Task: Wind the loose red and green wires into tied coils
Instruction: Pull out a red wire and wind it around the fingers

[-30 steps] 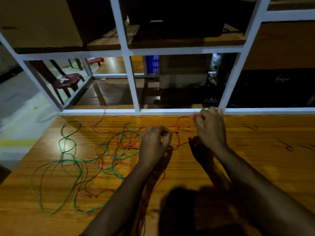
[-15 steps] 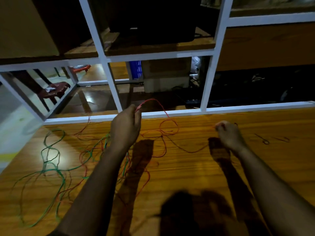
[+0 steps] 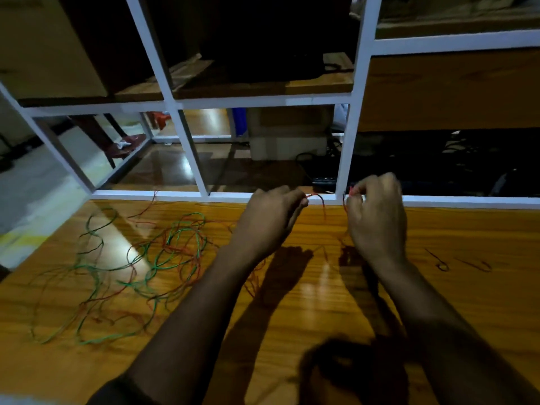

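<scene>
Red wire is held up between both hands at the bench's far edge, near 12 o'clock. It is pinched at the fingertips of the left hand, fingers curled, and a short stretch sags toward the right hand, just beside at 3 o'clock of the left. The right hand's fingers are curled round the wire's other part, where red strands are seen at the fingertips. More red wire hangs below the hands onto the wooden bench. Loose green wires, tangled with red, are spread on the bench at 9 o'clock, well apart from both hands. A white frame stands behind the bench.
</scene>
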`<state>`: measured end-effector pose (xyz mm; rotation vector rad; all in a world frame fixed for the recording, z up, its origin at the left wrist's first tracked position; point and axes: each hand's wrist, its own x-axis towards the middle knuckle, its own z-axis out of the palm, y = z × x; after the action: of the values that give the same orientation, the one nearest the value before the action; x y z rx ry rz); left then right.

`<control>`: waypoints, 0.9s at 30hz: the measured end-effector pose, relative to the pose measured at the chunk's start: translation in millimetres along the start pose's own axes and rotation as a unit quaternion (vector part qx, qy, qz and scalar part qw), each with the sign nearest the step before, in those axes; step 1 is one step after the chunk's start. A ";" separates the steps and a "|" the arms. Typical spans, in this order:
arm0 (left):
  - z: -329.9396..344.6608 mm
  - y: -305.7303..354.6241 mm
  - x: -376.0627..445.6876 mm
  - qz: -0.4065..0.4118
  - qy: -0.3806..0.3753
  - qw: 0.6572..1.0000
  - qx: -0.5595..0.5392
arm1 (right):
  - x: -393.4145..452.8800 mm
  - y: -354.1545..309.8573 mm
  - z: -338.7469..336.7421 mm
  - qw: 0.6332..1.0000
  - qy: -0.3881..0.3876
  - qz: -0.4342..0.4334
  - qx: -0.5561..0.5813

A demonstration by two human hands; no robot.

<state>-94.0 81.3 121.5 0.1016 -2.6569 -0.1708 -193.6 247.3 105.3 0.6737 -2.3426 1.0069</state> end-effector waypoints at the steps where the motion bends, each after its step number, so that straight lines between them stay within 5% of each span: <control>1: 1.8 4.9 0.3 0.000 -0.001 1.000 0.008 | 1.0 -1.3 -4.2 1.000 0.015 -0.019 -0.018; 6: 9.4 18.6 -2.9 -0.026 0.004 1.000 0.016 | 2.1 17.3 -12.9 0.992 -0.108 -0.013 0.069; 11: 22.4 60.1 -2.5 0.001 -0.002 1.000 0.017 | -12.5 36.7 -5.6 0.932 -0.270 -0.055 0.234; 19: 26.0 83.2 -16.4 -0.018 -0.047 0.997 -0.058 | -11.2 69.0 -15.5 0.942 -0.235 -0.068 0.231; 27: 10.5 41.1 -40.5 -0.155 -0.106 0.973 -0.133 | 8.2 122.9 -35.4 0.962 -0.108 0.098 0.231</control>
<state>-64.7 127.2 99.6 0.4336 -2.7841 -0.6719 -266.0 346.5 68.7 0.7650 -2.4103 1.6776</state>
